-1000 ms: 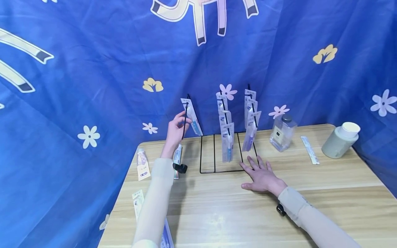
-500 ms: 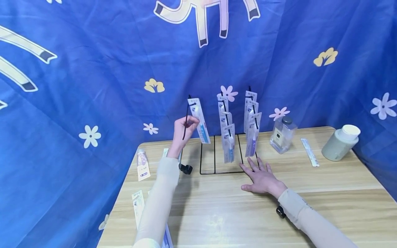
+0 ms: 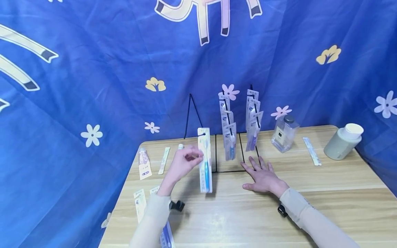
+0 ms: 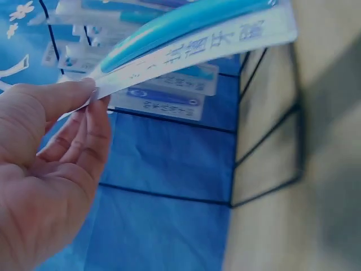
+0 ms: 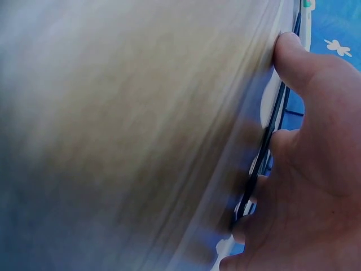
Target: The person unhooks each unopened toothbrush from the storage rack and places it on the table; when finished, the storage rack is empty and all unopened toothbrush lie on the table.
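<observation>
A packaged toothbrush [image 3: 206, 168] with a blue handle hangs upright from my left hand [image 3: 183, 163], pinched at its edge between thumb and fingers; the left wrist view shows this pinch [image 4: 93, 93] up close. Behind it stands a black wire display rack [image 3: 216, 153]. Its left prong [image 3: 187, 117] is bare. Several packaged toothbrushes hang on the middle prong [image 3: 229, 144] and on the right prong [image 3: 252, 137]. My right hand [image 3: 262, 177] lies spread on the table, fingertips at the rack's front base wire. In the right wrist view its fingers [image 5: 293, 62] touch along the black wire.
Left on the wooden table [image 3: 229, 213] lie a toothpaste tube [image 3: 144, 163], a slim packet [image 3: 164, 160] and toothbrush packages [image 3: 140, 205]. On the right are a clear bottle [image 3: 284, 134], another slim packet [image 3: 311, 151] and a grey-green white-capped bottle [image 3: 343, 142]. A blue curtain hangs behind.
My left hand has drawn the toothbrush package off the left prong and brought it down and forward, in front of the rack. The right hand has stayed put.
</observation>
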Available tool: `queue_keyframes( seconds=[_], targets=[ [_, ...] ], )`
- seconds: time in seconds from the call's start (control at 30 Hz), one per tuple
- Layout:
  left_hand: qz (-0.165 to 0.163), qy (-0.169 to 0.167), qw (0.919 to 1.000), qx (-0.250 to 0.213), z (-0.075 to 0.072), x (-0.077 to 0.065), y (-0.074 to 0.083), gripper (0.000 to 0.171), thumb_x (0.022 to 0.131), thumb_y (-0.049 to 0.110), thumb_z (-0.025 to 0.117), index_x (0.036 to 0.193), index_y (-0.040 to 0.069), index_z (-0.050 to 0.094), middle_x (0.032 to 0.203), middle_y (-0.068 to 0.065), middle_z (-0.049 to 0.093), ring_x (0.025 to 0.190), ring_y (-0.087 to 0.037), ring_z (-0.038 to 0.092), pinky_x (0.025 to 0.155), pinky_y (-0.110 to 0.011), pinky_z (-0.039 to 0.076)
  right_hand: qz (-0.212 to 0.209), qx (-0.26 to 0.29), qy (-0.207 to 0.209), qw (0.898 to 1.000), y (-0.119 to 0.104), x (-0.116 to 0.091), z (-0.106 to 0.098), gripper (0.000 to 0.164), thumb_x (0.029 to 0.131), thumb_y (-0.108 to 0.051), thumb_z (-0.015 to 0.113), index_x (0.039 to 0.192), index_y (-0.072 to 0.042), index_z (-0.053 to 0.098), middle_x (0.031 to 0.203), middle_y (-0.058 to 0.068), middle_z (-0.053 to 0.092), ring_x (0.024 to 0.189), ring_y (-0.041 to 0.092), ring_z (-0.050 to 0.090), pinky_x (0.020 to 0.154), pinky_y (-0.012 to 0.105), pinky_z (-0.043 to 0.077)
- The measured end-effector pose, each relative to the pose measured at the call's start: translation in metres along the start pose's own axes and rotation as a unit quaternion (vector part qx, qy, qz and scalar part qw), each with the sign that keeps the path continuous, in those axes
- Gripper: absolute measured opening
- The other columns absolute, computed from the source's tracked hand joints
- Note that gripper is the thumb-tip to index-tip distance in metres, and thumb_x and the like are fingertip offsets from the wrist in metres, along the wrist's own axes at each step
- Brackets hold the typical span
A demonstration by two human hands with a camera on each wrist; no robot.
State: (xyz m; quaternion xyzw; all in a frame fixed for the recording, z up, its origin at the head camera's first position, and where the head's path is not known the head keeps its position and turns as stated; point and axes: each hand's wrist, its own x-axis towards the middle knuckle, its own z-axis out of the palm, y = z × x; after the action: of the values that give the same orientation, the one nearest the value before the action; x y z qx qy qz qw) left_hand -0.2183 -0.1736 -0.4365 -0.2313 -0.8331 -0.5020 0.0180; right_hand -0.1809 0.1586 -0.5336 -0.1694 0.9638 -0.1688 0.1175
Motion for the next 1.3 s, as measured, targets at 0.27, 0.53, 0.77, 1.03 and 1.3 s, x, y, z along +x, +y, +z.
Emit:
queue_keyframes(
  seconds=[0.27, 0.53, 0.77, 1.03, 1.3],
  targets=[
    [-0.125, 0.002, 0.9920, 0.013, -0.009, -0.088, -0.018, 0.017, 0.082, 0.001, 0.079, 0.095, 0.012, 0.077, 0.101, -0.008, 0.075, 0.086, -0.013, 0.070, 0.078, -0.023, 0.060, 0.001, 0.001, -0.001, 1.000, 0.002, 0.000, 0.000, 0.092, 0.089, -0.065, 0.064, 0.162, -0.025, 0.026, 0.170, 0.021, 0.011, 0.153, 0.057, 0.002, 0.116, 0.078, 0.005],
    [-0.250, 0.004, 0.9676, 0.031, -0.014, -0.137, -0.031, 0.013, 0.079, -0.003, 0.079, 0.088, 0.005, 0.074, 0.077, -0.005, 0.069, 0.064, -0.008, 0.060, 0.058, -0.020, 0.050, 0.004, -0.005, 0.001, 1.000, 0.005, 0.002, 0.000, 0.093, 0.089, -0.065, 0.064, 0.163, -0.027, 0.023, 0.171, 0.019, 0.010, 0.153, 0.056, 0.001, 0.117, 0.078, 0.003],
    [-0.268, -0.018, 0.9573, 0.106, -0.014, -0.154, -0.039, 0.013, 0.079, -0.002, 0.078, 0.084, 0.008, 0.072, 0.067, 0.001, 0.062, 0.057, -0.006, 0.053, 0.052, -0.020, 0.043, 0.000, -0.003, 0.002, 1.000, 0.004, 0.002, 0.001, 0.093, 0.089, -0.066, 0.064, 0.163, -0.026, 0.024, 0.170, 0.020, 0.012, 0.153, 0.057, 0.003, 0.116, 0.079, 0.004],
    [-0.290, -0.020, 0.9364, 0.197, -0.012, -0.158, -0.024, 0.020, 0.075, 0.000, 0.083, 0.085, 0.011, 0.070, 0.074, -0.001, 0.062, 0.065, -0.012, 0.055, 0.054, -0.022, 0.043, -0.007, 0.009, 0.005, 1.000, 0.005, 0.001, 0.000, 0.093, 0.088, -0.066, 0.065, 0.162, -0.024, 0.026, 0.170, 0.023, 0.012, 0.152, 0.058, 0.001, 0.116, 0.079, 0.003],
    [-0.272, -0.023, 0.9188, 0.285, -0.005, -0.160, -0.015, 0.024, 0.073, 0.001, 0.085, 0.092, 0.009, 0.073, 0.085, -0.005, 0.055, 0.074, -0.015, 0.052, 0.056, -0.023, 0.041, -0.010, 0.025, 0.006, 1.000, 0.006, 0.001, 0.001, 0.094, 0.087, -0.066, 0.065, 0.162, -0.025, 0.027, 0.169, 0.023, 0.014, 0.152, 0.058, 0.002, 0.116, 0.079, 0.002]
  ],
)
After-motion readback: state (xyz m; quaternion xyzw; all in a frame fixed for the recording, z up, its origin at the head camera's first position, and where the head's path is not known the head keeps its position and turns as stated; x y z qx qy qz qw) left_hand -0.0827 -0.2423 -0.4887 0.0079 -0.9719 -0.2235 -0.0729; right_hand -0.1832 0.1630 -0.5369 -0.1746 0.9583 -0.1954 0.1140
